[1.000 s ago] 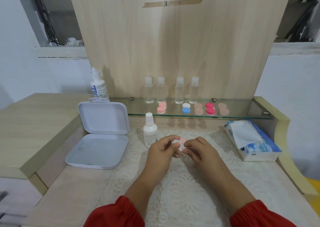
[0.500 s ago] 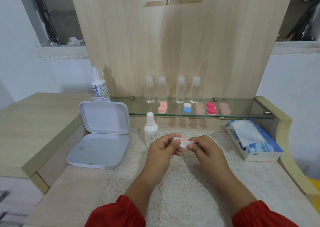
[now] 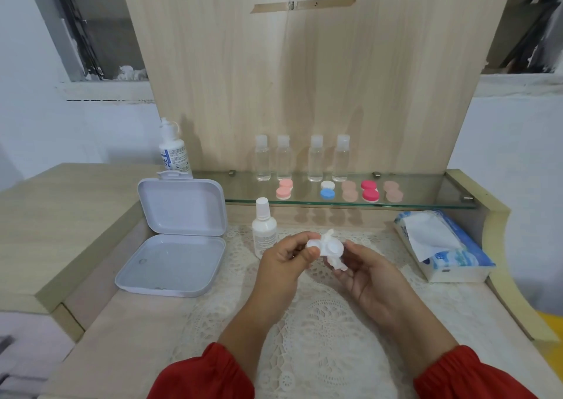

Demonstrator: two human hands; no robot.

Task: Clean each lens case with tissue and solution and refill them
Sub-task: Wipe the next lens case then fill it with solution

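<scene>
Left hand [image 3: 281, 258] pinches white lens case [image 3: 324, 248]; right hand [image 3: 364, 272] grips tissue [image 3: 335, 261].

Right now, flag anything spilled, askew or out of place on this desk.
Nothing stands out. The lens cases sit in a row on the glass shelf, bottles upright; the left hand holds an open case over the right hand's tissue.

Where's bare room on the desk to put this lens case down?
Bare doily lies just below both hands, and more between the right hand and the tissue pack. Left of the left hand it is crowded: the small bottle and open white box stand close together.
</scene>
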